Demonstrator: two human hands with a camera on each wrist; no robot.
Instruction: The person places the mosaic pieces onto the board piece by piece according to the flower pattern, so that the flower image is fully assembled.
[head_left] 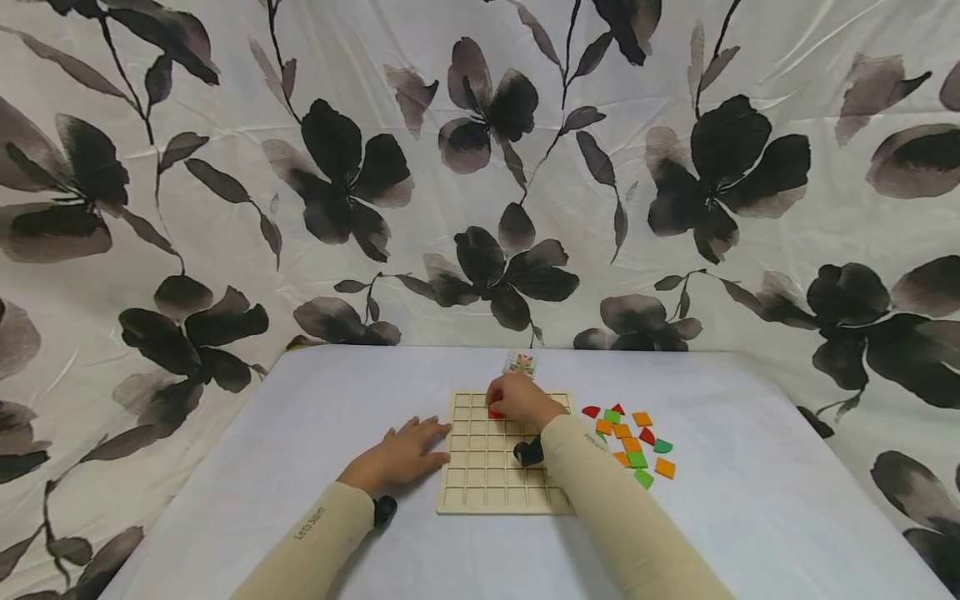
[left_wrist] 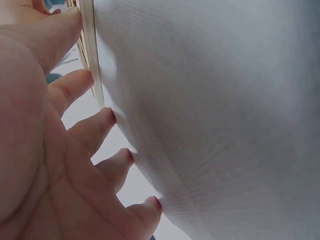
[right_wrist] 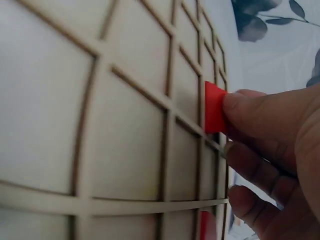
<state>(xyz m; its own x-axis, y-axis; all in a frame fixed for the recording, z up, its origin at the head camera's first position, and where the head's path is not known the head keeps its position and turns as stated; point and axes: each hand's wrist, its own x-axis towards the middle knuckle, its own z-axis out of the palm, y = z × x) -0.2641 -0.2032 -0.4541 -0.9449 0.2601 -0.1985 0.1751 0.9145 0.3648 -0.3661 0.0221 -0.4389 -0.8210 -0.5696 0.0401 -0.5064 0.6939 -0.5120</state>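
Note:
A light wooden board with a square grid (head_left: 468, 475) lies flat on the white table. My right hand (head_left: 521, 400) is over its far part, pinching a red tile (right_wrist: 215, 107) between thumb and fingers at one of the grid squares. Lower in the right wrist view, a second red piece (right_wrist: 207, 226) sits in another square. On the board's left side, my left hand (head_left: 405, 454) rests with spread fingers, thumb and fingertips against the edge. In the left wrist view the thumb (left_wrist: 65, 35) touches the board's side (left_wrist: 90, 45).
Loose flat pieces lie scattered right of the board, among them an orange square (head_left: 664, 467), a green square (head_left: 637, 459) and a red quarter-round (head_left: 591, 412). Behind the board lies a small patterned card (head_left: 521, 362). A floral cloth (head_left: 495, 208) hangs behind the table.

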